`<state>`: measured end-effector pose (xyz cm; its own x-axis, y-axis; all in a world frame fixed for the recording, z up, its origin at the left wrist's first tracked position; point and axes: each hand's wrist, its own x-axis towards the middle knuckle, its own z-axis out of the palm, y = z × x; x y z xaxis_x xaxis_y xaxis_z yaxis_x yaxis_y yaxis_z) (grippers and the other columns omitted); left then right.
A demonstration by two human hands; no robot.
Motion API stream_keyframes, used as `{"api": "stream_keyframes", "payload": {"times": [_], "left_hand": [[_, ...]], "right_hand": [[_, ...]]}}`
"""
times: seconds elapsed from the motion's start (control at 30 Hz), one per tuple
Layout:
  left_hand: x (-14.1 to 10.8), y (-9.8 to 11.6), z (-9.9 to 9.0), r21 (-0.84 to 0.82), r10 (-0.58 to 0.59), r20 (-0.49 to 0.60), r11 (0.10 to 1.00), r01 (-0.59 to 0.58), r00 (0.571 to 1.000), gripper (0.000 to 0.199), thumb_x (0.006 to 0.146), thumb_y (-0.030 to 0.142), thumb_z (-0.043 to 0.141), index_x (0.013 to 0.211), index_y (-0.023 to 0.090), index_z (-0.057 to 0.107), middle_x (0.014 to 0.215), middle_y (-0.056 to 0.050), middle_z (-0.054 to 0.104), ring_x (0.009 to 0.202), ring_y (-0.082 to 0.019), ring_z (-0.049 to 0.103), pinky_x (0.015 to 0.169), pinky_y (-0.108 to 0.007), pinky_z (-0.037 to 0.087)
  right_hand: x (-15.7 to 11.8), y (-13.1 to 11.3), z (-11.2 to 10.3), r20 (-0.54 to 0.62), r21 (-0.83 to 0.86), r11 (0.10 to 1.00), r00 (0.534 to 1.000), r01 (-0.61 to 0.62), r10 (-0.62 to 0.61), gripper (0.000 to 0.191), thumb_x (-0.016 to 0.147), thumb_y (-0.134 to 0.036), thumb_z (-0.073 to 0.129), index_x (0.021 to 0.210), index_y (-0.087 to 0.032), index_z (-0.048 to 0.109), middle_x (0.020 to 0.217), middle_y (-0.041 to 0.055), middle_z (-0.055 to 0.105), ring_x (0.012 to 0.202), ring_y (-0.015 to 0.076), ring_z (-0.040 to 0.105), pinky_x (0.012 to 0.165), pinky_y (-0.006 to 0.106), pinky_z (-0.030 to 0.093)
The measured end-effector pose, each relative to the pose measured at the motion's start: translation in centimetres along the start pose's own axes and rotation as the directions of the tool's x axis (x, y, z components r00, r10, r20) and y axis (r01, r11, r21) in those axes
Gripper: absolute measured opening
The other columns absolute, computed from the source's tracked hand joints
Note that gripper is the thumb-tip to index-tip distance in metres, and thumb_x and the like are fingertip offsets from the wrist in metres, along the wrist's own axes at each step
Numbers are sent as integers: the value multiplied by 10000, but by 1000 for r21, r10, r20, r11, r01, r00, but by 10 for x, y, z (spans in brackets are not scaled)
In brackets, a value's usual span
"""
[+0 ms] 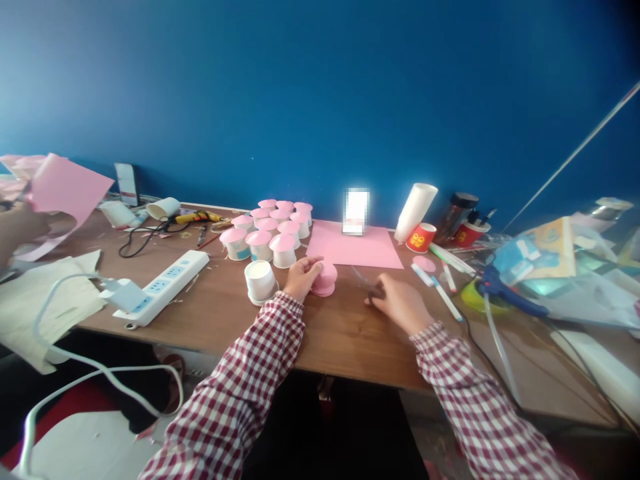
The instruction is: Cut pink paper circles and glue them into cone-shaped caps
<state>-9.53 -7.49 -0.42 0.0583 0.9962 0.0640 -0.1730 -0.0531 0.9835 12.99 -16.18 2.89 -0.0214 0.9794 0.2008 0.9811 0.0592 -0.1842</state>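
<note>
My left hand [301, 277] pinches the edge of a small pink paper piece [325, 279] at the middle of the table. To its right, my right hand [397, 300] has its fingers curled round the dark handles of scissors [373, 291], whose thin blades point toward the pink piece without touching it. A white cup [261, 280] stands just left of my left hand. Behind it are several white cups with pink paper caps [259, 238]. A pink sheet [353, 250] lies flat beyond my hands.
A power strip [165, 287] and cable lie left. Another person's hand [17, 227] holds pink paper [70, 190]. A phone [355, 212] stands at the back. Right are a red cup [421, 238], markers [447, 298], a blue glue gun [510, 293] and plastic bags [590, 280].
</note>
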Motion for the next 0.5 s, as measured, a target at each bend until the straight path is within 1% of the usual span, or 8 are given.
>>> {"api": "stream_keyframes", "payload": {"times": [0.1, 0.17, 0.2, 0.27, 0.33, 0.43, 0.5], "left_hand": [[3, -4, -2, 144, 118, -45, 983, -110, 992, 318, 698, 280, 652, 980, 133, 673, 936, -81, 675, 826, -153, 604, 777, -255, 468], [3, -3, -3, 277, 186, -43, 946, -167, 982, 286, 705, 258, 631, 960, 138, 685, 975, -86, 677, 905, -177, 603, 858, -281, 446], [3, -2, -3, 345, 209, -28, 920, -187, 977, 273, 710, 249, 618, 950, 140, 689, 986, -87, 677, 932, -186, 601, 886, -292, 436], [2, -1, -4, 462, 235, 3, 861, -210, 972, 261, 717, 239, 594, 939, 144, 692, 981, -84, 681, 941, -197, 603, 910, -315, 430], [2, -3, -4, 558, 259, 25, 798, -228, 966, 262, 722, 238, 574, 940, 148, 687, 980, -79, 678, 929, -198, 609, 904, -330, 441], [4, -9, -3, 629, 312, 52, 727, -274, 949, 263, 729, 225, 544, 940, 136, 674, 982, -93, 660, 899, -195, 613, 843, -327, 479], [6, -13, -3, 657, 342, 58, 694, -294, 938, 251, 734, 229, 532, 926, 147, 670, 984, -90, 655, 924, -205, 606, 857, -345, 474]], "right_hand": [[4, 2, -4, 8, -149, 988, 999, 49, -48, 339, 698, -468, 664, 866, -190, 568, 773, 66, 644, 746, 234, 611, 566, 282, 336], [7, 3, -6, 11, -196, 975, 995, 103, -103, 336, 688, -485, 669, 820, -183, 604, 843, 93, 640, 829, 256, 602, 608, 291, 352], [9, 4, -8, 31, -201, 973, 994, 112, -108, 335, 679, -491, 675, 798, -182, 618, 862, 99, 638, 846, 259, 599, 617, 291, 356], [15, 4, -11, 112, -176, 980, 991, 92, -72, 329, 653, -483, 697, 774, -183, 636, 855, 93, 643, 818, 242, 603, 603, 281, 356], [21, 5, -17, 217, -121, 990, 975, 70, -42, 306, 637, -452, 715, 769, -185, 642, 813, 72, 655, 754, 213, 607, 572, 265, 347], [27, 8, -24, 328, -52, 993, 941, 106, -83, 289, 643, -451, 707, 730, -183, 645, 773, 65, 665, 723, 201, 610, 558, 258, 342], [27, 10, -24, 360, -41, 993, 928, 112, -90, 307, 633, -463, 713, 725, -178, 649, 775, 74, 669, 730, 207, 613, 570, 259, 349]]}}
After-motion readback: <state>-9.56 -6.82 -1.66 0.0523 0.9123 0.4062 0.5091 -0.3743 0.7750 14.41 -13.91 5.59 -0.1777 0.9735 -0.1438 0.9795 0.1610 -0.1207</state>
